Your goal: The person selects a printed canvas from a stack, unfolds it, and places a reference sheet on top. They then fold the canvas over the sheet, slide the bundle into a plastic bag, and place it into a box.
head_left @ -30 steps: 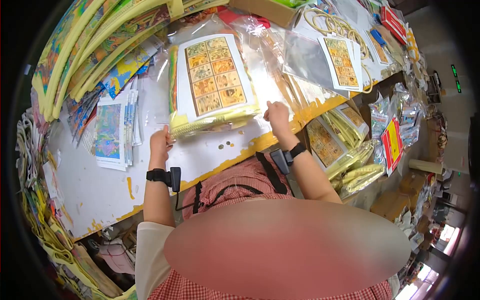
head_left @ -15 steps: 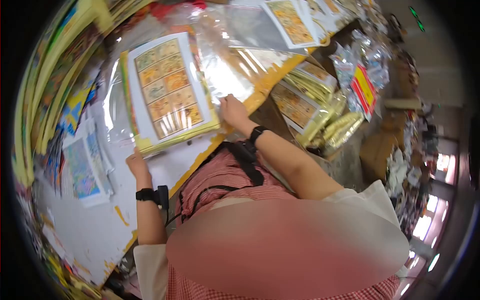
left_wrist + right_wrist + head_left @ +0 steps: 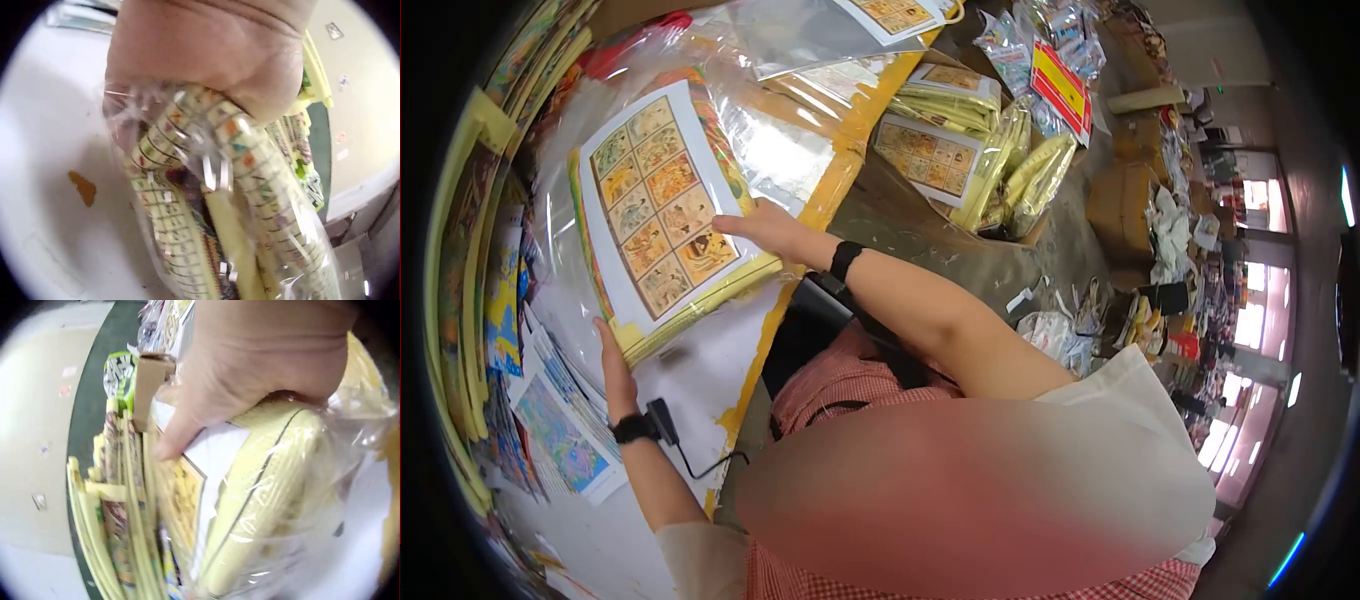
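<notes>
A clear plastic package [image 3: 662,205] with a yellow-edged stack and a printed sheet of pictures lies tilted near the table edge in the head view. My right hand [image 3: 765,230] grips its right side, thumb over the printed face; in the right wrist view the right hand [image 3: 250,375] clasps the yellow edge [image 3: 262,487] through the plastic. At the package's lower left corner is my left hand [image 3: 615,370]. In the left wrist view the left hand [image 3: 206,56] lies against the wrapped, folded end [image 3: 250,162], its fingers mostly hidden behind the plastic.
Yellow-edged bundles [image 3: 475,250] stand along the left, with printed sheets [image 3: 565,430] below them. A box of similar wrapped packages [image 3: 940,155] sits beyond the yellow table edge [image 3: 840,185]. Cartons [image 3: 1122,205] stand farther right.
The head view has turned rightward. My right hand has moved from beside the package onto its right side, thumb on top. The left hand has straightened against the lower left corner.
</notes>
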{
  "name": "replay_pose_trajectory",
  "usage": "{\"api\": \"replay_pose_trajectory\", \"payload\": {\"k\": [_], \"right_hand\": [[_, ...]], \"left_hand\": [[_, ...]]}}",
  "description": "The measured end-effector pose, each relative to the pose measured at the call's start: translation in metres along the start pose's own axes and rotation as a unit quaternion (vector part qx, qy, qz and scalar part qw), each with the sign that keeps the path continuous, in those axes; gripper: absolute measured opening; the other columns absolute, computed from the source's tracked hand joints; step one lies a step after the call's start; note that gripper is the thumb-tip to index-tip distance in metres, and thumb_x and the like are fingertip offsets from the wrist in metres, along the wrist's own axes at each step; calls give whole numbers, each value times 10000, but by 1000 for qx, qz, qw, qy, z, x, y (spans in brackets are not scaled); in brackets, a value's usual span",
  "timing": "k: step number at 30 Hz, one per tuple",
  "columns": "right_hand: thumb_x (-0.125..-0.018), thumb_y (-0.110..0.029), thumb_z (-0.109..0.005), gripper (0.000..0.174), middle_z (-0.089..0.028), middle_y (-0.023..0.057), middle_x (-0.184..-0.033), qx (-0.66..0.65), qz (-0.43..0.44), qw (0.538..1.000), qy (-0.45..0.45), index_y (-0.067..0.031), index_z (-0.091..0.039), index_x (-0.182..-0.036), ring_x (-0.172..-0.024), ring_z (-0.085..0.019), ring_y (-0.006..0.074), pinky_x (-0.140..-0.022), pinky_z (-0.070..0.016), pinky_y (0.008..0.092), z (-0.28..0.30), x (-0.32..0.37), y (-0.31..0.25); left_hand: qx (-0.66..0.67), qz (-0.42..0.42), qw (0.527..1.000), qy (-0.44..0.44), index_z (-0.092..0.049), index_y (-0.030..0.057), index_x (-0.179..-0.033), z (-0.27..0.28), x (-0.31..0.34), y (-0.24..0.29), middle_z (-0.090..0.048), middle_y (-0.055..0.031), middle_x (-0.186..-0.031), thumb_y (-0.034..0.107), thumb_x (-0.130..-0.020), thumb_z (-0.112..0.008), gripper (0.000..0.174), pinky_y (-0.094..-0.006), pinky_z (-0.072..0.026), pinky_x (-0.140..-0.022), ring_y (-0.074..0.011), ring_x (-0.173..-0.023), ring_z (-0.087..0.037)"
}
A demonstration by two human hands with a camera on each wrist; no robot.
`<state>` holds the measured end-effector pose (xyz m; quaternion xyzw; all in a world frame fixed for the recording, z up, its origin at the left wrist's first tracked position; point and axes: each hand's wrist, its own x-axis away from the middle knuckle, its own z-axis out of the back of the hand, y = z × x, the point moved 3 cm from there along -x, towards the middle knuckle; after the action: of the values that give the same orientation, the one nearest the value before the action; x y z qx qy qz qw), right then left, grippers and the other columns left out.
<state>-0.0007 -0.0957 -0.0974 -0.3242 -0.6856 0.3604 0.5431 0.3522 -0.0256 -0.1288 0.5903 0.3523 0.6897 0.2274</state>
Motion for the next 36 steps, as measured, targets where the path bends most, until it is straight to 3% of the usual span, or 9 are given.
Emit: {"api": "replay_pose_trajectory", "payload": {"k": [11, 16, 21, 26, 28, 30, 32, 33, 36], "right_hand": [[-871, -203, -662, 434, -639, 79, -1052, -76, 70, 991, 83, 36, -535, -1211, -898, -594, 138, -801, -491, 286, 121, 138, -10], [-979, -326, -485, 445, -655, 101, -1066, -25, 91, 979, 180, 59, -579, -1181, -885, -625, 128, -798, -501, 265, 262, 203, -16], [-958, -506, -423, 613, -617, 145, -1190, -277, 95, 919, 262, -9, -487, -1312, -1034, -635, 225, -884, -515, 328, 338, 284, -67], [-888, -600, -494, 715, -621, 150, -1185, -304, 118, 905, 275, -35, -485, -1327, -1059, -622, 284, -908, -503, 394, 482, 276, -24], [-852, -559, -577, 737, -572, 178, -1254, 60, 100, 923, 368, -25, -456, -1346, -1137, -568, 319, -955, -463, 412, 573, 256, 48], [-810, -519, -648, 784, -501, 205, -1331, 322, 64, 841, 430, -12, -423, -1363, -1212, -500, 348, -997, -423, 423, 604, 248, 73], [-761, -480, -709, 848, -407, 231, -1414, 504, 45, 737, 448, 6, -386, -1377, -1284, -421, 370, -1032, -384, 428, 566, 253, 45], [-722, -475, -728, 922, -295, 235, -1481, 634, -32, 602, 484, 22, -340, -1394, -1334, -339, 381, -1039, -373, 439, 523, 258, 10], [-722, -453, -726, 908, -298, 238, -1478, 540, 12, 727, 424, 29, -345, -1390, -1319, -341, 422, -1042, -369, 451, 548, 214, 22]], "left_hand": [[-59, -92, 985, -132, -516, -23, -1276, -98, 104, 45, -593, -94, -1203, 470, -1008, -350, 585, -293, -407, -957, -169, -1086, -554], [-177, -248, 931, -201, -532, 7, -1229, -250, 146, 115, -570, -100, -1166, 323, -1018, -350, 422, -276, -386, -952, -160, -1080, -516], [-204, -429, 833, -286, -504, -35, -1242, -420, 195, 186, -548, -122, -1221, 289, -1022, -328, 430, -297, -357, -1000, -203, -1135, -504], [-292, -355, 783, -419, -479, -14, -1304, -533, 203, 175, -568, -104, -1216, 320, -1005, -436, 450, -301, -386, -991, -191, -1121, -525], [-364, -326, 772, -405, -480, -4, -1315, -530, 210, 162, -600, -115, -1160, 335, -975, -518, 482, -312, -427, -949, -187, -1069, -561], [-411, -282, 769, -400, -483, -4, -1313, -505, 198, 142, -622, -115, -1106, 337, -968, -533, 488, -316, -447, -923, -180, -1017, -584], [-371, -198, 812, -405, -514, -44, -1249, -469, 179, 117, -639, -74, -987, 271, -966, -538, 425, -287, -476, -844, -144, -896, -596], [-384, -188, 822, -376, -531, -40, -1232, -450, 175, 110, -647, -76, -973, 271, -966, -536, 410, -289, -478, -838, -144, -883, -603], [-397, -152, 854, -300, -565, -36, -1193, -388, 169, 85, -665, -79, -940, 286, -966, -532, 395, -291, -481, -819, -148, -855, -615]]}}
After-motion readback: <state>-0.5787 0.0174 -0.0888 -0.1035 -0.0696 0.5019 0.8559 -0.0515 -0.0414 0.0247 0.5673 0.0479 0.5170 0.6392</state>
